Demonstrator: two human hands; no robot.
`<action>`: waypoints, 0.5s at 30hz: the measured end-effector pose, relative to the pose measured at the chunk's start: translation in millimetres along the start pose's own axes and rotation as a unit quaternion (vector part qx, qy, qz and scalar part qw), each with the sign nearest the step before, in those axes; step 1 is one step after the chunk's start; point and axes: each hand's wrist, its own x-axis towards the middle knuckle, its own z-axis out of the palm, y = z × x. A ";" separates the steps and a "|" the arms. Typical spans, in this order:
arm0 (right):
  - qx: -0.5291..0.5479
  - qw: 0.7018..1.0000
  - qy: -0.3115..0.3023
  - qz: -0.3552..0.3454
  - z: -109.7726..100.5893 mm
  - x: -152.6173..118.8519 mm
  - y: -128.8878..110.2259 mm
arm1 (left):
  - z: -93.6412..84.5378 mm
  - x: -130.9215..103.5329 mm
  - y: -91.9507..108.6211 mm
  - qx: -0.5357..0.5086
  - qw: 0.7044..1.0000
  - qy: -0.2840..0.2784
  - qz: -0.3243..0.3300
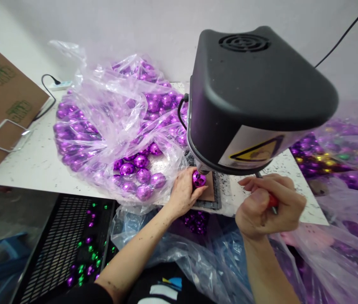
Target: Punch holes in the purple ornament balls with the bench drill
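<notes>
My left hand (183, 189) is closed around a shiny purple faceted ball (199, 179), keeping it on a small brown board (208, 190) beneath the chuck of a black drill press (258, 93). The drill's tip is hidden by the machine's housing and the ball. Dark round spots show on the ball's surface. My right hand (269, 207) is wrapped round the red-gripped feed lever (273, 202) at the machine's right side. Just left of my left hand, several more purple balls (143, 176) spill from the mouth of a clear plastic bag (115, 109) full of them.
A cardboard box (4, 97) stands at the far left of the white table (36, 169). Below is a black mesh crate (55, 249) with small green and purple beads. Bags of purple and gold balls (331, 160) lie at the right. Plastic sheeting (179, 253) hangs over my lap.
</notes>
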 end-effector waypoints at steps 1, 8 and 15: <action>0.003 1.000 0.004 0.000 0.2 -1.2 1.3 | -0.4 0.4 0.4 -0.001 1.000 -0.002 0.001; -0.008 1.000 0.001 0.000 4.1 -22.6 14.7 | -1.4 0.7 1.9 -0.012 1.000 0.000 0.004; -0.017 0.999 0.016 -0.029 -0.1 -1.7 10.9 | 0.6 3.2 -1.4 -0.023 1.000 -0.002 0.011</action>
